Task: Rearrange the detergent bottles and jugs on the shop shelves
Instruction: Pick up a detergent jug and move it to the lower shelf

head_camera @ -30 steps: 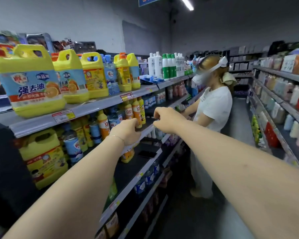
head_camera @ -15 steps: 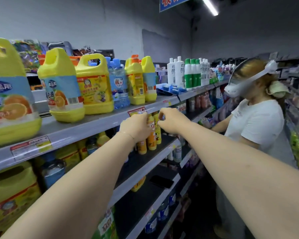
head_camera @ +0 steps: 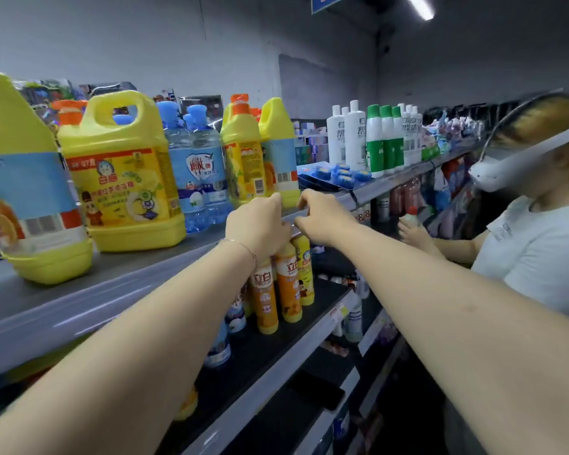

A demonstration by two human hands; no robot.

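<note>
Yellow detergent jugs (head_camera: 122, 178) and clear blue-capped bottles (head_camera: 201, 172) stand on the upper shelf (head_camera: 79, 310), beside two slimmer yellow bottles (head_camera: 243, 159). On the shelf below stand small orange bottles (head_camera: 265, 297) and a yellow one (head_camera: 304, 274). My left hand (head_camera: 258, 224) is curled at the upper shelf's front edge, right over the orange bottles' tops; what it grips is hidden. My right hand (head_camera: 322, 218) hovers beside it with bent fingers apart and nothing visible in them.
White bottles (head_camera: 352, 136), green-and-white bottles (head_camera: 385, 139) and a blue blister pack (head_camera: 339, 174) sit farther along the upper shelf. A person in a white shirt (head_camera: 532, 244) stands close on the right, reaching into the shelves. A black phone (head_camera: 316, 389) lies on a lower shelf.
The view has moved closer and higher along the shelves. Both hands have risen from the second shelf to the upper shelf's front edge, staying side by side.
</note>
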